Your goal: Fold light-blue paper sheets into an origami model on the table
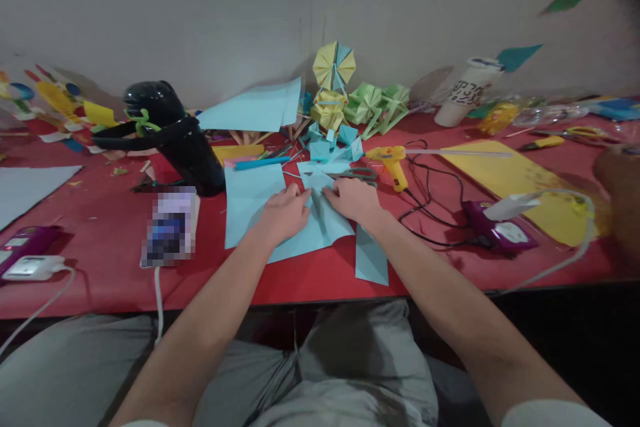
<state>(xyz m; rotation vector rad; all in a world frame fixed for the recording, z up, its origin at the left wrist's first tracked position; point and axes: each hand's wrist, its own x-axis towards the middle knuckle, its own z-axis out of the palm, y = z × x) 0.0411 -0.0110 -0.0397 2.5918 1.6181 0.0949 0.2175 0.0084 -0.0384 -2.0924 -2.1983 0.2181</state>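
Light blue paper (300,245) lies on the red table, with a raised crease between my hands. My left hand (287,213) presses on it, fingers curled and pinched near the crease. On the crease's other side, my right hand (354,199) is closed, its thumb and fingertips on the paper. Another blue sheet (250,203) lies at the left, partly under the left hand. A narrow blue strip (371,259) sits below my right wrist. Grey-handled scissors (367,175) rest just behind my right hand.
A yellow glue gun (395,165) and purple power strip (500,230) stand right, with black cords. Left are a black bottle (185,147) and a phone (170,227). Folded paper pieces (334,103) and a white cup (465,95) are behind. Part of a person (620,200) shows far right.
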